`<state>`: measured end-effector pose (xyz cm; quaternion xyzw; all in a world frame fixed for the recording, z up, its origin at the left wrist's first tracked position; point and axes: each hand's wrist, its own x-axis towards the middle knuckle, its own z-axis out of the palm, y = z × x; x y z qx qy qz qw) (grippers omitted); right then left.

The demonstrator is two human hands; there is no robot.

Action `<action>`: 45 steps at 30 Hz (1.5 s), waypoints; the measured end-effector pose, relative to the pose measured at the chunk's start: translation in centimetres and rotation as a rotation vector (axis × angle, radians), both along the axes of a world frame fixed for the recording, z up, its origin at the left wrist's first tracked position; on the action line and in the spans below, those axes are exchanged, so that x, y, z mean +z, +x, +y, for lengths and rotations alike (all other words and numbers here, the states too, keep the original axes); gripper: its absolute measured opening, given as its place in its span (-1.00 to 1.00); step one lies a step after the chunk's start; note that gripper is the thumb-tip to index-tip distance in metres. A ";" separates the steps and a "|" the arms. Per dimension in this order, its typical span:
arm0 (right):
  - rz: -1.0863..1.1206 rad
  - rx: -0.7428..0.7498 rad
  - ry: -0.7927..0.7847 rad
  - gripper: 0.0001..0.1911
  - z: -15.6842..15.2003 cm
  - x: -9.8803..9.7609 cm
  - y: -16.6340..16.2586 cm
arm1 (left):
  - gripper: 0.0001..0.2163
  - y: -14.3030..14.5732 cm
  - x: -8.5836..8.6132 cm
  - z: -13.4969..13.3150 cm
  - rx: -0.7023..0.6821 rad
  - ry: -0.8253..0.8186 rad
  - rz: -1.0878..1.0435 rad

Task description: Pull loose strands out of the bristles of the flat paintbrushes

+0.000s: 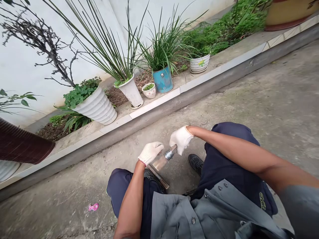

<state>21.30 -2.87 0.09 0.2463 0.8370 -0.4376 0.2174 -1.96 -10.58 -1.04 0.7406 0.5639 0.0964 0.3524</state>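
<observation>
My right hand (181,139), in a white knit glove, is closed round one end of a short wooden stick. Silvery wire (169,154) is wound round the stick's middle, and its pale lower part (160,163) is blurred. Just left of the wire, my gloved left hand (151,152) has its fingers curled together. What they pinch, if anything, is too small to make out. Below the left hand a dark, worn rod (159,177) slants over my shoe; I cannot tell whether that hand touches it.
A tiled ledge (154,103) runs across in front, bearing potted plants, among them a white ribbed pot (97,106) and a blue pot (163,80). A small pink object (93,207) lies on the concrete ground (249,99) at left. My knees flank the hands.
</observation>
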 end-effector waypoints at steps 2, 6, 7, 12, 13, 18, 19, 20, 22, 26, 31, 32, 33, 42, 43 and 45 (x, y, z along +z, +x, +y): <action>0.112 -0.164 0.043 -0.63 0.4 0.8 0.3 | -0.69 0.1 -0.1 0.2 0.030 0.002 -0.039; 0.209 -0.485 0.325 -0.65 1.8 1.8 0.0 | -0.64 0.5 -0.8 0.3 0.074 -0.047 -0.093; 0.198 -0.534 0.447 -0.64 2.2 1.9 -0.2 | -0.64 0.6 -1.1 0.3 0.065 -0.056 -0.097; -0.117 -0.550 0.771 -0.68 3.0 1.2 -0.8 | -0.70 0.4 -1.3 0.1 0.036 -0.027 -0.013; -0.186 -0.499 0.772 -0.66 2.8 0.8 -1.0 | -0.70 0.3 -1.2 0.1 0.040 -0.007 0.011; -0.296 -0.134 0.633 -0.69 1.2 -1.0 -1.7 | -0.67 -0.3 -0.4 0.2 -0.010 0.097 0.093; -0.285 -0.050 0.560 -0.71 1.0 -1.1 -1.7 | -0.67 -0.4 -0.3 0.2 -0.017 0.104 0.098; -0.275 0.022 0.459 -0.72 0.8 -1.2 -1.6 | -0.68 -0.4 -0.2 0.2 -0.018 0.104 0.099; -0.242 0.098 0.217 -0.70 0.5 -1.0 -1.1 | -0.70 -0.5 -0.2 0.1 -0.009 0.081 0.081; -0.059 0.043 -0.068 -0.61 0.0 0.1 0.0 | -0.71 -0.3 -0.4 0.0 -0.014 0.011 -0.024; 0.200 -0.320 0.080 -0.62 0.5 1.4 -0.1 | -0.67 0.2 -0.9 0.1 0.061 -0.087 -0.145; 0.222 -0.406 0.164 -0.62 0.8 1.6 -0.3 | -0.65 0.3 -1.0 0.2 0.069 -0.089 -0.150; 0.227 -0.477 0.272 -0.62 1.2 1.7 -0.4 | -0.63 0.3 -1.1 0.2 0.068 -0.087 -0.153; -0.248 -0.411 0.727 -0.65 2.4 -0.2 -0.9 | -0.70 -0.2 -1.3 0.1 0.006 -0.030 -0.014; -0.286 -0.333 0.691 -0.66 2.0 -0.7 -1.1 | -0.69 -0.3 -1.2 0.1 -0.002 -0.011 0.012; -0.320 -0.172 0.607 -0.72 1.2 -1.5 -1.5 | -0.68 -0.3 -0.9 0.1 -0.027 0.012 0.047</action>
